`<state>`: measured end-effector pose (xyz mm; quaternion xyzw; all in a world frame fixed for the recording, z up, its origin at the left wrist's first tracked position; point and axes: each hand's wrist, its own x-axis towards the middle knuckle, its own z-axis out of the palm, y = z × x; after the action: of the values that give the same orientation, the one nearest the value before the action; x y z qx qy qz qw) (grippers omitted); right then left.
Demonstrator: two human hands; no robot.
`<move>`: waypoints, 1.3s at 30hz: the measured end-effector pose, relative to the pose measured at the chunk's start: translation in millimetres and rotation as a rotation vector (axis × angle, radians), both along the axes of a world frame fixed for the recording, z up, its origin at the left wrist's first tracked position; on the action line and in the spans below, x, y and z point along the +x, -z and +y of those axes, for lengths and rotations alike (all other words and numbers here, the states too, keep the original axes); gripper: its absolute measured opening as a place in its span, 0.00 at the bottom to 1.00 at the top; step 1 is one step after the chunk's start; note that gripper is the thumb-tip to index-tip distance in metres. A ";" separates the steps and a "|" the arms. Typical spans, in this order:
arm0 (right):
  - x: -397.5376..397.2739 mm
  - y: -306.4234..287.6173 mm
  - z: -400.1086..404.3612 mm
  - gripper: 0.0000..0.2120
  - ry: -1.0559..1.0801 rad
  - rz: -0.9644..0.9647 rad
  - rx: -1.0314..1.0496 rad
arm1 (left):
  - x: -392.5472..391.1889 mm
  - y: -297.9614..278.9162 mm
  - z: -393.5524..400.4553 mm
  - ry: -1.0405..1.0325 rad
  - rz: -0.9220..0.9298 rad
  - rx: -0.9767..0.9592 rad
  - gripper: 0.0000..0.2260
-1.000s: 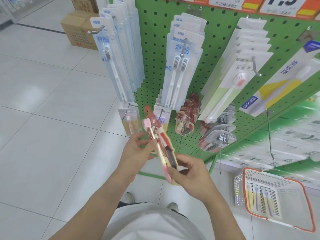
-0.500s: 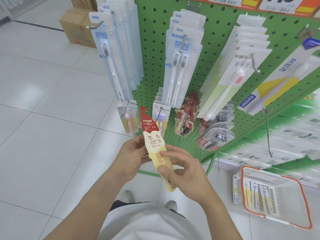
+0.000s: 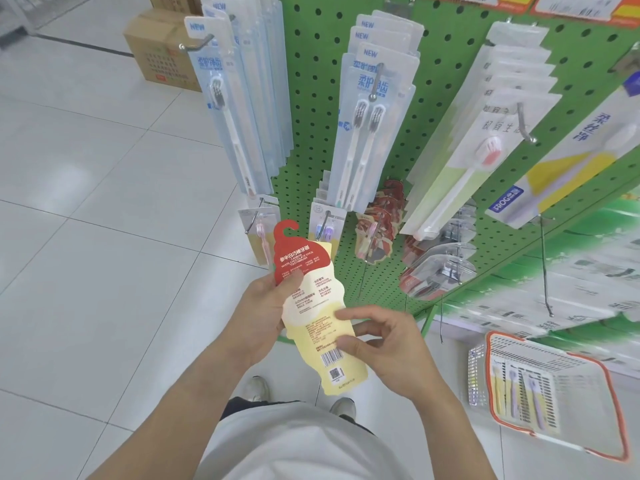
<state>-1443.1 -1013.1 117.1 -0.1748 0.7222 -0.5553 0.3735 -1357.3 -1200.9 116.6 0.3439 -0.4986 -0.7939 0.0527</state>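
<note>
Open floor (image 3: 86, 244) left; hooks (image 3: 526, 131) w/ packs (image 3: 372, 147) ahead, basket (image 3: 489, 375) right.

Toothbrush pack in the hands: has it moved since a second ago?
Yes. The toothbrush pack has turned over; its printed back now faces away from the green pegboard.

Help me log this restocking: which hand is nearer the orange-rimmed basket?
Right. The right hand holds the lower part of the toothbrush pack, on the side toward the orange-rimmed basket. The left hand grips the pack's upper part, farther from it.
</note>
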 end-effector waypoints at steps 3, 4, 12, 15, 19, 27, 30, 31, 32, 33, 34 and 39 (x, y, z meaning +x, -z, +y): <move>-3.0 0.2 2.5 0.11 -0.034 0.010 0.003 | 0.3 -3.3 -0.8 -0.016 -0.001 0.024 0.26; -3.6 0.5 2.7 0.11 -0.035 0.007 -0.005 | -0.5 -3.1 -1.0 -0.024 -0.012 0.029 0.28; -8.2 6.2 5.0 0.15 -0.032 -0.121 -0.010 | -8.5 -3.3 -6.6 -0.089 -0.067 0.101 0.26; -8.4 2.7 6.7 0.13 -0.085 -0.169 -0.012 | -10.9 -4.7 -6.1 -0.075 -0.069 0.116 0.26; -8.6 0.7 7.9 0.07 -0.075 -0.155 -0.044 | -11.6 -5.3 -5.6 -0.105 -0.083 0.138 0.25; -11.4 1.3 8.8 0.26 -0.196 -0.112 -0.015 | -14.2 -8.8 -7.6 -0.193 -0.095 0.193 0.21; -11.0 3.5 9.2 0.26 -0.167 -0.126 -0.031 | -15.3 -9.0 -9.8 -0.201 -0.083 0.194 0.20; -10.5 3.9 9.9 0.25 -0.161 -0.137 -0.039 | -15.3 -9.4 -9.1 -0.200 -0.080 0.195 0.20; -10.0 3.9 10.5 0.25 -0.157 -0.146 -0.048 | -15.3 -9.0 -8.5 -0.197 -0.079 0.197 0.20; -9.5 4.2 11.0 0.25 -0.154 -0.152 -0.055 | -14.8 -8.8 -7.6 -0.195 -0.079 0.200 0.19; -9.0 4.4 11.2 0.25 -0.151 -0.160 -0.062 | -14.6 -8.5 -7.1 -0.194 -0.082 0.202 0.20; -9.3 6.4 15.4 0.24 -0.147 -0.179 -0.077 | -13.9 -9.7 -4.1 -0.189 -0.086 0.206 0.20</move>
<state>-1452.4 -997.7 110.7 -0.1913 0.6495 -0.5670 0.4691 -1371.2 -1205.0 126.3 0.4265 -0.3815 -0.8171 0.0702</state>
